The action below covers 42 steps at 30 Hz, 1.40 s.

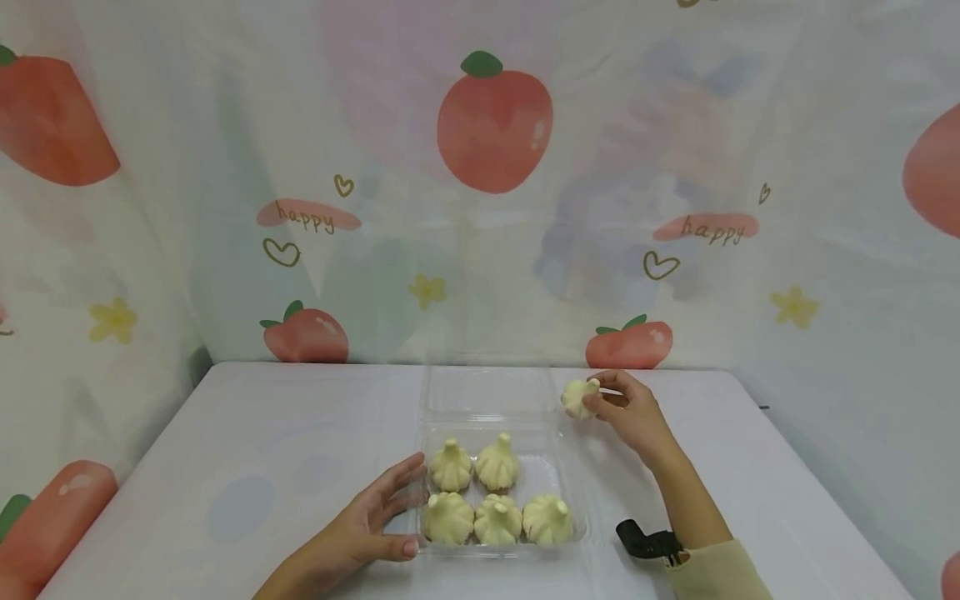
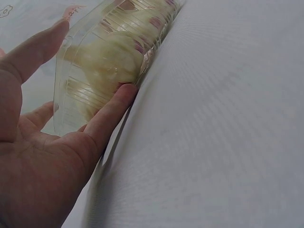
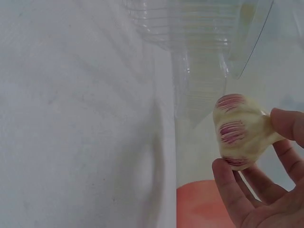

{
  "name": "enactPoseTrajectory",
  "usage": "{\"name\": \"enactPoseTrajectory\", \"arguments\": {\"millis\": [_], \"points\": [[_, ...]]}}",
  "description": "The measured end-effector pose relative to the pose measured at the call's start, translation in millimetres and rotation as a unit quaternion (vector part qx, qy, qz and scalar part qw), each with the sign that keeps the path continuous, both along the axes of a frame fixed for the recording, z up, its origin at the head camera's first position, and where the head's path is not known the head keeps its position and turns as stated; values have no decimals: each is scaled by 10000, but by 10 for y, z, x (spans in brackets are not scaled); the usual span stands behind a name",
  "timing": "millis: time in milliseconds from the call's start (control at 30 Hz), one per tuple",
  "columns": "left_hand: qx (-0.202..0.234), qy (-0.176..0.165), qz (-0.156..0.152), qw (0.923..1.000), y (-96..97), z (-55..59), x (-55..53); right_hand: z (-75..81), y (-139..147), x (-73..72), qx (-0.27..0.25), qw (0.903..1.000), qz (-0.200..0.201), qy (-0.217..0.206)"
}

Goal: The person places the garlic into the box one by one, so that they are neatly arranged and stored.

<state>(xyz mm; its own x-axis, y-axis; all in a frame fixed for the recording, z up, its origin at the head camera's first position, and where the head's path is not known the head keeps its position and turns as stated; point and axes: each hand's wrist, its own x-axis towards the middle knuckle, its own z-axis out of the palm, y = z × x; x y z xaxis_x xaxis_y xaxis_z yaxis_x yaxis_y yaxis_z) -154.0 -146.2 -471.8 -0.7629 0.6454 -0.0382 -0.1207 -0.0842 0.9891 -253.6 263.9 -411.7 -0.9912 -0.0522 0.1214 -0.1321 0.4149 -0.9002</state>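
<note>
A clear plastic clamshell box (image 1: 583, 533) stands on the table with its lid (image 1: 487, 392) folded back. Inside are several garlic bulbs (image 1: 497, 519): three along the front and two behind, with a gap at the back right. My left hand (image 1: 371, 517) rests against the box's left wall, fingers and thumb spread; in the left wrist view a fingertip (image 2: 126, 90) touches the wall low down. Beyond the box's right side, my right hand (image 1: 630, 417) pinches a garlic bulb (image 3: 237, 133) by its stem, above the table. Purple streaks mark its base in the right wrist view.
The white table (image 1: 315, 425) meets a fabric backdrop (image 1: 495, 250) printed with fruit, hearts and flowers. A black strap-like piece (image 1: 647, 542) sits at my right wrist, beside a beige sleeve (image 1: 720, 575).
</note>
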Motion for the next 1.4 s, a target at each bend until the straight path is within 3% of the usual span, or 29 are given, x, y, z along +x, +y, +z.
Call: {"name": "enactPoseTrajectory", "arguments": {"millis": [233,467,733,1400], "points": [[74,35,-75,9999,3,-6,4,110,-20,128,304,9989,23,369],[66,77,-52,9999,-11,-2,10,231,-126,209,501,9962,370,607],[61,63,-76,9999,-6,15,15,306,-254,328,754,9930,761,498],[38,-21,-62,10000,-7,16,18,292,-471,423,1163,9769,1765,323]]}}
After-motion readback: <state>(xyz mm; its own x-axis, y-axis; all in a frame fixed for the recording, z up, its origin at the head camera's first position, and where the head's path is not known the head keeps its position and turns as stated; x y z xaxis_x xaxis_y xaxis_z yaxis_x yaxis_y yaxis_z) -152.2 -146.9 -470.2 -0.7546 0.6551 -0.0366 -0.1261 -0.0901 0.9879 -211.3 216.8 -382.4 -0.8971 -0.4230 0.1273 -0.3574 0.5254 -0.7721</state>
